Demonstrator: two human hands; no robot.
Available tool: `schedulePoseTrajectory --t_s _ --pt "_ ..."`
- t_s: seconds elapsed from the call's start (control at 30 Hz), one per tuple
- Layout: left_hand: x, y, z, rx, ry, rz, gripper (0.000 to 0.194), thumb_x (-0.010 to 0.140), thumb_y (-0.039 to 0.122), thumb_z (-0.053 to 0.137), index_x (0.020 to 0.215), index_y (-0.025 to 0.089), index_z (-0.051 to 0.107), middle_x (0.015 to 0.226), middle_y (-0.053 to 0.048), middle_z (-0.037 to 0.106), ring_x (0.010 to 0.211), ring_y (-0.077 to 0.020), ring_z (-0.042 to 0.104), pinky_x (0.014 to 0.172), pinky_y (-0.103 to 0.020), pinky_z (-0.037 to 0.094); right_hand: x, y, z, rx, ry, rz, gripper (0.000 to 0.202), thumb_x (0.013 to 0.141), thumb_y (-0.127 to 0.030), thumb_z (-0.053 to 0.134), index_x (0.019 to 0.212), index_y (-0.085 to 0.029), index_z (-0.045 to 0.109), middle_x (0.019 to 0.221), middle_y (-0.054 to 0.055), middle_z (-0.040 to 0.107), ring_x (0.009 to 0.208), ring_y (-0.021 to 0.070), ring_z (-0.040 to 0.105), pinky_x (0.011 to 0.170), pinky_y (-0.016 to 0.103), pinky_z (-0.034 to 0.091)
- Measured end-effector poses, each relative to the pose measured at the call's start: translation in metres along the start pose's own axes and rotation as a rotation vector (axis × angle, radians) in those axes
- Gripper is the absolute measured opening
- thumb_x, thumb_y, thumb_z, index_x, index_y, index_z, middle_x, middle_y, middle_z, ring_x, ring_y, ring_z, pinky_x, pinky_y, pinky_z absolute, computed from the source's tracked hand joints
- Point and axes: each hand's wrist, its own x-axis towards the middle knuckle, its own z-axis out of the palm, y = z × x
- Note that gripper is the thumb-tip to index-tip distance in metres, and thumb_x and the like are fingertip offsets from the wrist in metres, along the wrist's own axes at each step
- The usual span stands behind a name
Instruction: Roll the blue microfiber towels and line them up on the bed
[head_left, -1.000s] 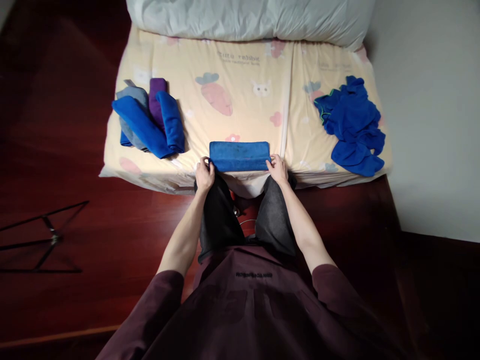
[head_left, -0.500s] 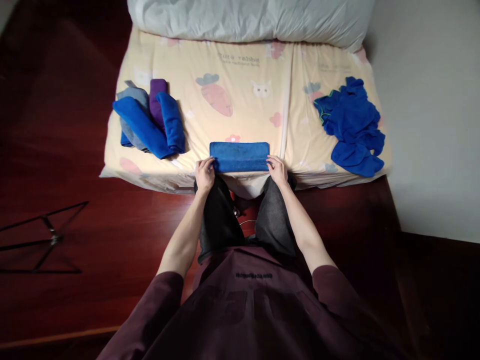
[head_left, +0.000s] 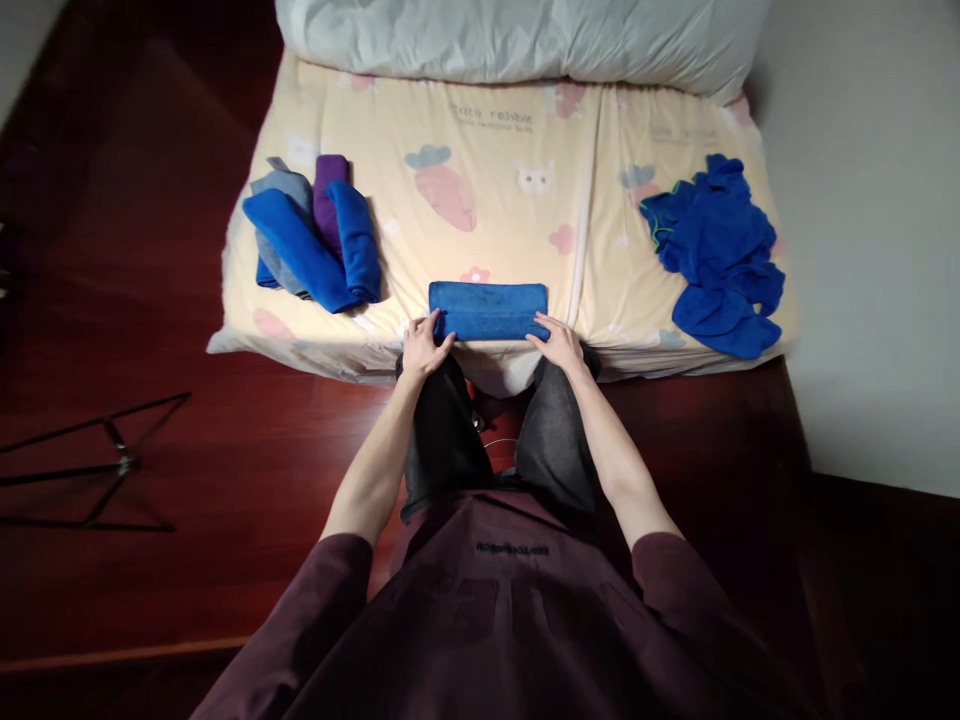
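Dark red wooden floor [head_left: 112,300]; bed [head_left: 495,130] with yellow carrot-print sheet, pale duvet [head_left: 525,40] at head; white wall [head_left: 870,250] right; black metal stand [head_left: 97,470] left.

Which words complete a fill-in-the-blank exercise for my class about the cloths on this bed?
1. Both hands rest on the near edge of a folded towel whose colour is ____.
2. The loose heap of blue cloths lies on the person's ____ side.
3. Among the rolled towels, one between the blue ones is ____.
4. The mattress cover is printed with a rabbit and a ____.

Missing words: blue; right; purple; carrot
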Motion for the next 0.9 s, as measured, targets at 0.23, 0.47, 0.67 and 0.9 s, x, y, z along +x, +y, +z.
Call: schedulePoseTrajectory --t_s 0.23,0.47,0.67,0.9 --pt "0.0012 -0.0026 0.0009 0.04 -0.058 0.064 0.087 0.073 0.028 0.079 0.156 0.022 0.054 0.152 -0.017 0.061 0.146 -0.0459 0.045 0.125 -0.067 0.033 0.0003 0.0041 -0.0007 0.018 -0.047 -0.001 0.065 0.083 -0.005 0.067 0.145 -0.023 0.069 0.159 0.004 0.06 0.141 0.0245 0.064 0.123 0.044 0.053" --pt "0.0016 -0.0079 0.0025 -0.061 0.017 0.065 0.084 0.07 0.013 0.065 0.153 0.022 0.058 0.145 -0.018 0.062 0.146 -0.0411 0.05 0.128 -0.062 0.038 0.0004 0.0067 0.0009 0.008 -0.001 0.019 0.063 0.086 -0.002 0.055 0.143 -0.023 0.069 0.158 0.002 0.061 0.141 0.0224 0.064 0.124 0.042 0.052" --pt "0.0016 -0.0085 0.0028 -0.087 0.069 0.051 0.077 0.073 0.009 0.055 0.148 0.022 0.063 0.14 -0.016 0.063 0.145 -0.0365 0.053 0.129 -0.058 0.039 0.0029 0.0051 -0.0005 0.003 0.027 0.05 0.068 0.082 0.001 0.048 0.143 -0.022 0.069 0.154 0.002 0.065 0.144 0.0212 0.061 0.13 0.043 0.046" --pt "0.0002 -0.0071 0.0002 -0.096 0.117 0.079 0.064 0.082 0.011 0.05 0.142 0.024 0.066 0.136 -0.012 0.068 0.14 -0.0317 0.055 0.126 -0.052 0.043 0.0035 0.0054 -0.0007 0.029 0.061 0.06 0.059 0.09 -0.007 0.046 0.142 -0.021 0.067 0.148 0.005 0.069 0.142 0.0229 0.062 0.129 0.045 0.046"
